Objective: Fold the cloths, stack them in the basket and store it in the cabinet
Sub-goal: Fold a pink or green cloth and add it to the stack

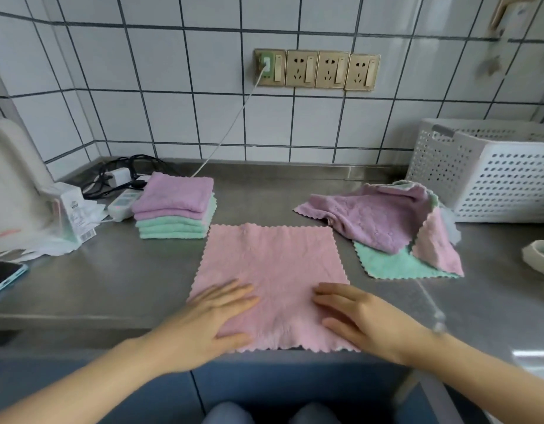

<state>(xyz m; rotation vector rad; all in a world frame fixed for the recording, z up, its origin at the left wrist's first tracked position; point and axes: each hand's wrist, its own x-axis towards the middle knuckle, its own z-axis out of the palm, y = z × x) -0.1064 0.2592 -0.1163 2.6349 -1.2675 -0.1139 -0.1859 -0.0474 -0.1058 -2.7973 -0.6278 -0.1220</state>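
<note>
A pink cloth [273, 264] lies spread flat on the steel counter [111, 280] in front of me. My left hand [209, 319] presses flat on its near left part, and my right hand [359, 319] presses flat on its near right part, fingers straight. A stack of folded cloths [175, 206], purple on top and green below, stands at the back left. A loose heap of unfolded cloths [387, 224], purple, pink and green, lies to the right. The white perforated basket [491, 175] stands at the back right against the tiled wall.
Chargers, a power strip and cables [123, 185] lie in the back left corner beside a white appliance [13, 185] and a small carton [74, 209]. A phone [4, 276] lies at the left edge. A white object [540, 258] sits at the right edge.
</note>
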